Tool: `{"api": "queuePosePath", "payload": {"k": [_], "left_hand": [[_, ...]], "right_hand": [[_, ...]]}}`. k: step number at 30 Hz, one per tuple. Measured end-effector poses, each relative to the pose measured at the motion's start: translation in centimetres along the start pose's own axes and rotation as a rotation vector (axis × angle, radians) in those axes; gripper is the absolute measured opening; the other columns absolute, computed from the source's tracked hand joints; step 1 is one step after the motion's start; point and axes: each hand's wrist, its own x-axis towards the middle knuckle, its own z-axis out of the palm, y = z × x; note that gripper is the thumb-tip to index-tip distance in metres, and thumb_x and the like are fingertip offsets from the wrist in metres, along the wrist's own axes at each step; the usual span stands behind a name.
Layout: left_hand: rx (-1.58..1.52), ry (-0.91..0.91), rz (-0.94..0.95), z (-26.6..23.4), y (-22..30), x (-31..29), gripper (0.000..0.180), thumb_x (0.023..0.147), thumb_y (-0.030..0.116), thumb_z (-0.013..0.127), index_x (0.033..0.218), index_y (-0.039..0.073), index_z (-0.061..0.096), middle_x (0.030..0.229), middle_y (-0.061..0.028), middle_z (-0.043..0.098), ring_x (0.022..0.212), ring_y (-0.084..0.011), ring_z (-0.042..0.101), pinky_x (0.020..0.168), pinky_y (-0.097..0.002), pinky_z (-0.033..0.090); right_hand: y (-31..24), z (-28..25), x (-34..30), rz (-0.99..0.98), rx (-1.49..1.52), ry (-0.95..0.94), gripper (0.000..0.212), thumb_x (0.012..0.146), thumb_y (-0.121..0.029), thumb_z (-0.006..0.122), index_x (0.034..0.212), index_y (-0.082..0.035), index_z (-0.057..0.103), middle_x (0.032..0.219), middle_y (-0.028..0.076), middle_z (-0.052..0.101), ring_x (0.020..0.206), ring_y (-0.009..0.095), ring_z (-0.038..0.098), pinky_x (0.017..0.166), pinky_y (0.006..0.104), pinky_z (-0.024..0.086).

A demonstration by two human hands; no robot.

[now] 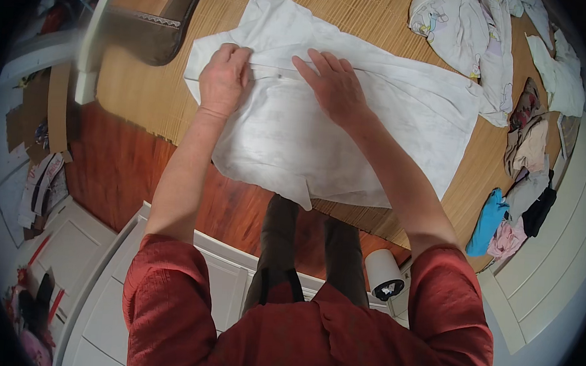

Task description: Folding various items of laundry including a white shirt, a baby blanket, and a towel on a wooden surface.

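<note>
Beneath all fabric: straw-coloured mat [376, 27]. Laid on it, creased, with part of the near edge overhanging the mat's border: white cloth [276, 135]. At the mat's far right, bunched: patterned cloth [462, 46]. Nearer, along the right border, heaped together: garments [488, 225], including blue, pink and black. At the white cloth's left part: left grip [222, 81], fingers curled down onto the fabric; pinching or merely resting, not determinable. To its right, well apart: right grip [334, 86], fingers extended, thumb spread aside, laid palm-down on the white cloth, unclosed.
</note>
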Motion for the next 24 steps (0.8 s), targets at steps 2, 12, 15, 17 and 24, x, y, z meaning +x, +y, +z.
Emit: {"api": "queuePosePath", "payload": {"k": [2,12,15,17,24], "left_hand": [[0.056,-0.220,0.004,1.8,-1.2,-0.8,0.025,0.073,0.006,0.055,0.097,0.010,0.057,0.093,-0.0079,0.055,0.084,-0.0269,0.054,0.070,-0.0356,0.046],[-0.141,-0.109,-0.271,-2.6,1.0,-11.7,0.027,0.076,0.010,0.057,0.101,0.003,0.055,0.089,-0.0162,0.053,0.083,-0.0327,0.053,0.073,-0.0370,0.044],[-0.230,-0.056,-0.625,0.3,1.0,-18.6,0.042,0.074,0.013,0.063,0.112,0.001,0.048,0.096,-0.0140,0.053,0.089,-0.0277,0.053,0.077,-0.0339,0.043],[-0.756,0.154,-1.073,3.3,0.2,-23.0,0.066,0.071,0.014,0.068,0.124,0.001,0.031,0.111,-0.0126,0.048,0.101,-0.0231,0.047,0.085,-0.0321,0.040],[-0.986,0.226,-1.201,2.7,2.6,-21.4,0.082,0.069,0.008,0.071,0.129,0.002,0.016,0.125,-0.0118,0.037,0.109,-0.0201,0.042,0.088,-0.0312,0.038]], "right_hand": [[0.6,1.3,-1.0,-0.025,-0.135,-0.118,0.035,0.073,-0.003,0.051,0.108,-0.008,0.051,0.111,0.008,0.046,0.100,0.021,0.045,0.082,0.0359,0.038],[-7.7,-2.3,-11.4,0.008,0.158,-0.240,0.033,0.072,-0.011,0.054,0.105,-0.008,0.052,0.095,0.011,0.051,0.090,0.025,0.049,0.077,0.0368,0.040],[-12.0,-3.6,-14.8,0.099,0.270,-0.526,0.039,0.068,-0.019,0.060,0.105,-0.008,0.051,0.091,0.010,0.051,0.089,0.025,0.050,0.071,0.0371,0.043],[-14.2,-2.7,-16.9,0.362,0.266,-0.640,0.051,0.065,-0.025,0.068,0.107,-0.008,0.046,0.091,0.010,0.049,0.087,0.026,0.050,0.068,0.0368,0.044],[-14.9,-2.6,-17.7,0.106,-0.035,-0.481,0.053,0.068,-0.022,0.065,0.115,-0.012,0.044,0.090,0.010,0.047,0.082,0.024,0.051,0.060,0.0314,0.045]]}}
